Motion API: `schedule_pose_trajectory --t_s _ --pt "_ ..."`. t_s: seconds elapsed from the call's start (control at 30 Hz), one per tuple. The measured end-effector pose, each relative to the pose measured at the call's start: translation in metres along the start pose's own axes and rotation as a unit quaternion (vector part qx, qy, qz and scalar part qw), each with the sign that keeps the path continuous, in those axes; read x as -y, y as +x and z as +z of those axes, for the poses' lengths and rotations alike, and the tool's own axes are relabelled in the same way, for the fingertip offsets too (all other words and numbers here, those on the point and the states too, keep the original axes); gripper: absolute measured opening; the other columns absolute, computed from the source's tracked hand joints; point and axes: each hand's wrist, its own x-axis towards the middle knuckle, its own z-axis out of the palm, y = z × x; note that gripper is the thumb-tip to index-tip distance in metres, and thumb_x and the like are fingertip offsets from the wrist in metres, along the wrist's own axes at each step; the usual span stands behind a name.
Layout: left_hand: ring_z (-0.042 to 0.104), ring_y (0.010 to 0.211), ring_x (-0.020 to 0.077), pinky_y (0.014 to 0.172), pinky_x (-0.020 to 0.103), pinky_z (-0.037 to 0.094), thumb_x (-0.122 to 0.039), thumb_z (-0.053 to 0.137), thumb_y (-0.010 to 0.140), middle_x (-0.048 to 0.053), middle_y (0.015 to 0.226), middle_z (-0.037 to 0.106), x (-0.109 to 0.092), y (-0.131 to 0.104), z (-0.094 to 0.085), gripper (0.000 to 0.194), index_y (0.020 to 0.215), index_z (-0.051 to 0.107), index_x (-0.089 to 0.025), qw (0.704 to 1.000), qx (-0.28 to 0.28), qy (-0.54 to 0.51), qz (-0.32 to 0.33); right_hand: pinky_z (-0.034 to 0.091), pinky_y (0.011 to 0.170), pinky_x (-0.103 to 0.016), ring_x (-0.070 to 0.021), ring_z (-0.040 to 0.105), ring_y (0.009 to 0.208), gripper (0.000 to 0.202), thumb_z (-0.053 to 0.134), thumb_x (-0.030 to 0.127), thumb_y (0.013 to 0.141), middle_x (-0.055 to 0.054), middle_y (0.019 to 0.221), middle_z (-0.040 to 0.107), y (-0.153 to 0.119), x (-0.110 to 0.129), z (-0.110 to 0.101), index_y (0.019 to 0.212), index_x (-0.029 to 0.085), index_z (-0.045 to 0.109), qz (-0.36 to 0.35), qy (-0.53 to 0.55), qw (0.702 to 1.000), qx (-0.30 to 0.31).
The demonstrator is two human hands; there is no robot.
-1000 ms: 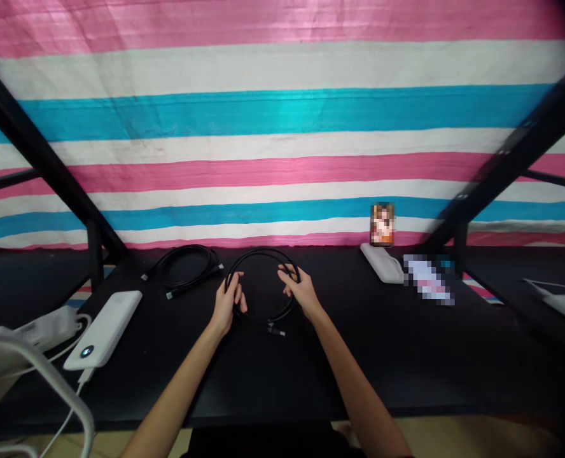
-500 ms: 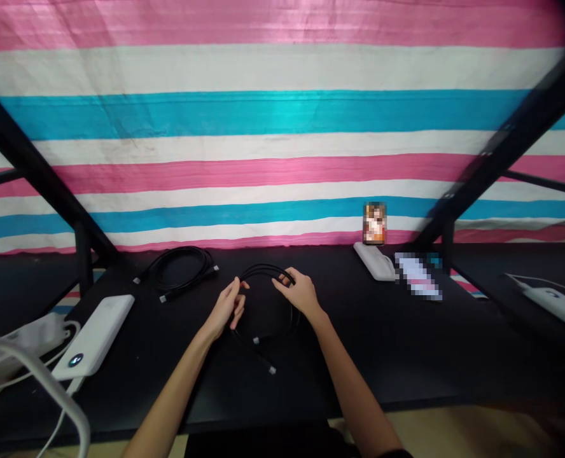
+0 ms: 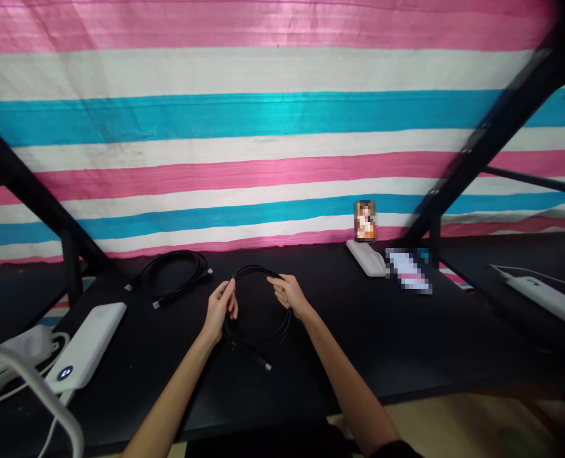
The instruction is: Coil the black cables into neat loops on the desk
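A black cable (image 3: 256,270) is wound into a round coil between my two hands, above the black tabletop (image 3: 359,343). On the coil's left side, my left hand (image 3: 221,308) pinches the strands between thumb and fingers. My right hand (image 3: 289,295) grips its upper right, fingers curled in. One silvery plug (image 3: 268,366) hangs out at the bottom, toward me. Farther back on the left lies a second coiled black cable (image 3: 175,294), with several light plugs at its ends.
A white power bank (image 3: 89,346) with a lit round display lies at left, beside a power strip (image 3: 25,350) and a thick white tube (image 3: 39,388). Back right are a white device (image 3: 366,257), a blurred upright phone-like screen (image 3: 365,221) and a blurred packet (image 3: 409,270). Black frame bars (image 3: 487,143) slope on both sides.
The coil has become rounder, and one plug that showed inside it is no longer visible. My right hand has moved slightly left, its fingers closing tighter. The view has shifted a little.
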Motion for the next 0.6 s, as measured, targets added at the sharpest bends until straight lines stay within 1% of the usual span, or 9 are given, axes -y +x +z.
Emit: schedule_pose_trajectory --t_s 0.1,0.23,0.3,0.33,0.4,0.47,0.5,0.53,0.6 --pt "0.045 0.044 0.0084 0.048 0.020 0.035 -0.045 0.058 0.076 -0.008 0.044 0.036 -0.001 0.001 -0.001 0.034 0.061 0.044 -0.018 0.999 -0.014 0.043 0.011 0.008 0.025 -0.020 -0.0037 0.016 0.022 0.043 0.060 0.031 0.068 0.011 0.028 0.024 -0.001 0.007 -0.002 0.043 0.023 0.026 -0.003 0.108 0.994 0.014" --pt "0.051 0.064 0.0120 0.064 0.024 0.040 -0.044 0.060 0.073 -0.002 0.062 0.051 0.005 0.004 -0.001 0.031 0.062 0.051 -0.016 0.988 -0.007 0.148 0.038 0.008 0.024 -0.020 -0.0039 0.014 0.020 0.043 0.055 0.028 0.065 0.011 0.025 0.020 -0.003 0.016 -0.006 0.042 0.024 0.019 -0.035 0.184 0.982 -0.008" --pt "0.053 0.072 0.0135 0.069 0.025 0.041 -0.043 0.062 0.071 0.000 0.072 0.053 0.012 0.005 0.001 0.028 0.072 0.054 -0.016 0.986 -0.007 0.165 0.035 0.009 0.023 -0.019 -0.0039 0.014 0.020 0.042 0.054 0.025 0.064 0.011 0.025 0.020 -0.005 0.019 -0.006 0.042 0.024 0.018 -0.052 0.208 0.977 -0.013" --pt "0.054 0.076 0.0144 0.072 0.025 0.042 -0.043 0.064 0.069 0.000 0.077 0.054 0.016 0.005 0.002 0.029 0.078 0.054 -0.017 0.985 -0.020 0.166 0.031 0.009 0.023 -0.019 -0.0038 0.014 0.019 0.042 0.053 0.024 0.063 0.010 0.025 0.020 -0.005 0.020 -0.006 0.042 0.023 0.018 -0.061 0.221 0.973 -0.014" --pt "0.055 0.086 0.0159 0.077 0.027 0.043 -0.041 0.068 0.066 0.003 0.090 0.056 0.021 0.005 0.005 0.038 0.092 0.052 -0.018 0.986 -0.070 0.151 0.023 0.009 0.023 -0.019 -0.0036 0.015 0.019 0.041 0.053 0.022 0.061 0.010 0.024 0.020 -0.007 0.021 -0.005 0.041 0.023 0.017 -0.074 0.245 0.967 -0.013" --pt "0.057 0.090 0.0165 0.078 0.028 0.044 -0.038 0.072 0.062 0.005 0.099 0.056 0.022 0.003 0.009 0.052 0.103 0.047 -0.019 0.987 -0.117 0.108 -0.006 0.010 0.023 -0.018 -0.0037 0.016 0.019 0.040 0.053 0.021 0.060 0.010 0.024 0.021 -0.008 0.020 -0.003 0.041 0.023 0.018 -0.080 0.261 0.962 -0.012" --pt "0.058 0.088 0.0166 0.078 0.028 0.046 -0.037 0.073 0.062 0.006 0.100 0.057 0.020 0.002 0.011 0.057 0.107 0.043 -0.020 0.990 -0.120 0.071 -0.034 0.010 0.023 -0.018 -0.0039 0.016 0.019 0.039 0.053 0.022 0.060 0.010 0.024 0.021 -0.009 0.020 -0.002 0.041 0.023 0.019 -0.081 0.265 0.961 -0.009" --pt "0.061 0.085 0.0170 0.076 0.029 0.047 -0.035 0.073 0.062 0.007 0.100 0.059 0.017 0.000 0.013 0.059 0.110 0.041 -0.021 0.992 -0.104 0.026 -0.072 0.010 0.022 -0.018 -0.0041 0.016 0.019 0.039 0.053 0.022 0.059 0.010 0.024 0.022 -0.009 0.019 -0.002 0.041 0.023 0.019 -0.080 0.269 0.960 -0.004" --pt "0.064 0.077 0.0190 0.073 0.031 0.049 -0.034 0.071 0.066 0.008 0.094 0.064 0.009 -0.004 0.017 0.053 0.109 0.043 -0.019 0.984 -0.029 -0.074 -0.162 0.011 0.022 -0.017 -0.0043 0.016 0.019 0.038 0.053 0.023 0.059 0.010 0.023 0.022 -0.008 0.017 -0.001 0.041 0.023 0.020 -0.076 0.278 0.957 0.013"
